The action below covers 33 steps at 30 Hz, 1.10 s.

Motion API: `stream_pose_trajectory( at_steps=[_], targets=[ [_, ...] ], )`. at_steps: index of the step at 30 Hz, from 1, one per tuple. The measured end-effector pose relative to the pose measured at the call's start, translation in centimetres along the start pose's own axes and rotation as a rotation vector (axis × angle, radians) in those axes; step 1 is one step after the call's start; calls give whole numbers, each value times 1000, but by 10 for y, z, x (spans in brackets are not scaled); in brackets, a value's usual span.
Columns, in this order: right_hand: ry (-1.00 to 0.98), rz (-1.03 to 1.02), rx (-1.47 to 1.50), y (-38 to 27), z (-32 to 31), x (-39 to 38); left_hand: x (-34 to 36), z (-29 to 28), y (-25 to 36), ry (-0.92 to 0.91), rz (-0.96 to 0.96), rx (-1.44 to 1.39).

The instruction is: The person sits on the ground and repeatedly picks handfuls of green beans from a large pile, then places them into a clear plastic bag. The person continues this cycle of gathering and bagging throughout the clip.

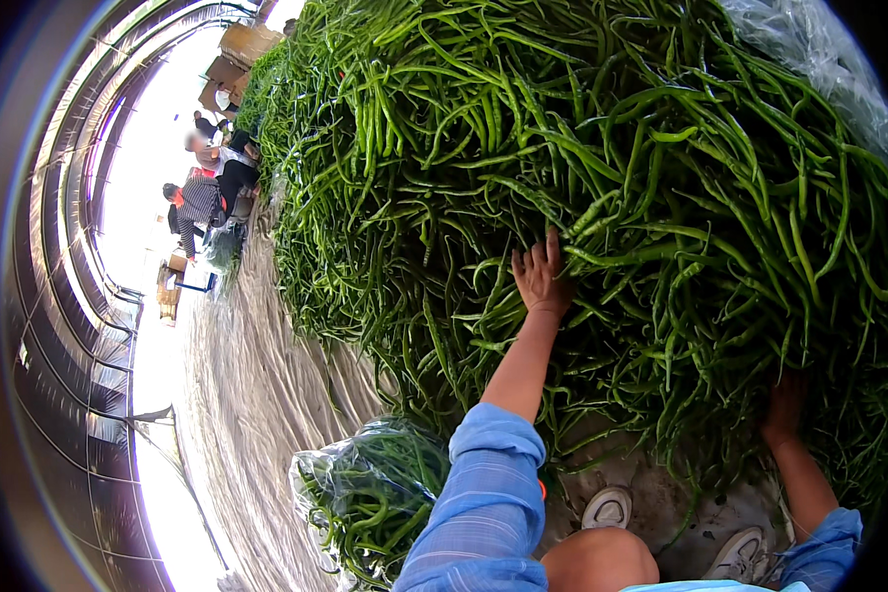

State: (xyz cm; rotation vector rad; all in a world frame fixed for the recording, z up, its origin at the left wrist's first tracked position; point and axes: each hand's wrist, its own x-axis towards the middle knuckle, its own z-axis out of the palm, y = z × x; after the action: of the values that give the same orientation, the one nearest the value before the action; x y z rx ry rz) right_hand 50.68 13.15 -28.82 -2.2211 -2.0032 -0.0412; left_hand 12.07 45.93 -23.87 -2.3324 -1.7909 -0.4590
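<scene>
A large heap of long green chili peppers (434, 187) fills most of the view. My left hand (543, 281) reaches onto the slope of the heap, its fingers stretched out and slightly apart on the peppers, with nothing gripped that I can see. Lower on the right, my right hand (784, 407) is pushed in under the edge of the heap. Shadow and hanging peppers cover its fingers, so I cannot see whether they hold anything.
A clear plastic bag (365, 493) with green chilies stands to the left of my left forearm. Clear plastic sheeting (829, 74) lies over the heap at upper right. Crinkled pale sheeting (247, 395) covers the ground. Several people (212, 192) and cardboard boxes (222, 79) are at far left.
</scene>
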Motion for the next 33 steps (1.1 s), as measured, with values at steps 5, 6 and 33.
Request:
stream_pose_trajectory(
  at_steps=[5, 6, 33],
  targets=[
    [22, -56, -29, 7, 4, -4, 12, -5, -6, -204, -108, 5],
    [28, -48, -34, 9, 3, -3, 18, -19, -3, -238, -114, -15],
    [-564, -152, -94, 12, -84, 30, 110, -263, 27, -44, -510, -941]
  ],
)
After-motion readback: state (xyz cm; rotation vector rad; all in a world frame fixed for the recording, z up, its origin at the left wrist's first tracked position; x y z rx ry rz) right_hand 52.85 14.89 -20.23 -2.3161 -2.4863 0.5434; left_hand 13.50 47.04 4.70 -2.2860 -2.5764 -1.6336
